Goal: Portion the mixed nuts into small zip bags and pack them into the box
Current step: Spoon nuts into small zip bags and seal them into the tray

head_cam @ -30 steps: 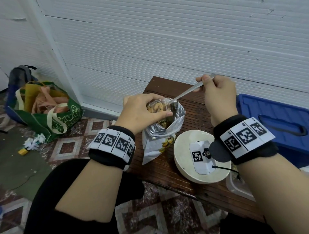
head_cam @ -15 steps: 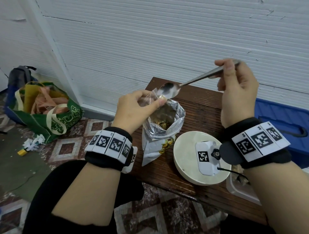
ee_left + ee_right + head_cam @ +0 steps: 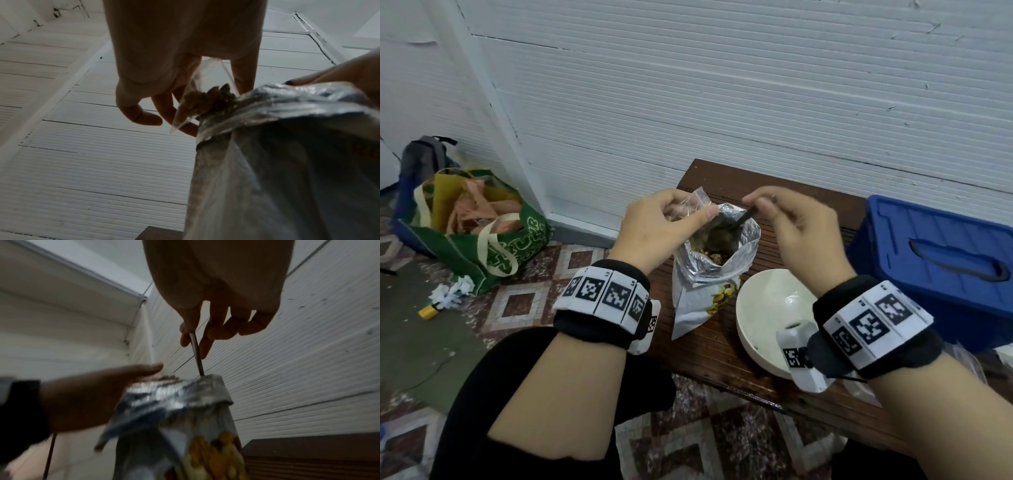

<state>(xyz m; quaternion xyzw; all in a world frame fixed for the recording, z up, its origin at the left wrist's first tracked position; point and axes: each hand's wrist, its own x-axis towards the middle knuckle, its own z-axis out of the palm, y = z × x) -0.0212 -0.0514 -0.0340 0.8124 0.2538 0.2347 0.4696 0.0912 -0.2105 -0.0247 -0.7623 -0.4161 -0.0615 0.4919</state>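
A silver foil bag of mixed nuts (image 3: 714,270) stands open on the wooden bench (image 3: 722,353). My left hand (image 3: 671,222) pinches a small clear zip bag (image 3: 202,95) holding some nuts, right at the foil bag's left rim. My right hand (image 3: 784,219) pinches the handle of a metal spoon (image 3: 197,352). The spoon's bowl is down inside the foil bag (image 3: 180,402) and hidden. A blue plastic box (image 3: 941,263) with its lid on sits to the right.
A white bowl (image 3: 763,308) stands on the bench in front of the foil bag, partly behind my right wrist. A green tote bag (image 3: 482,236) and a grey backpack (image 3: 424,157) sit on the tiled floor at left. A white wall runs behind the bench.
The spoon was raised over the zip bag half a second ago; my right hand has since come down and left, and the spoon's bowl is now inside the foil bag.
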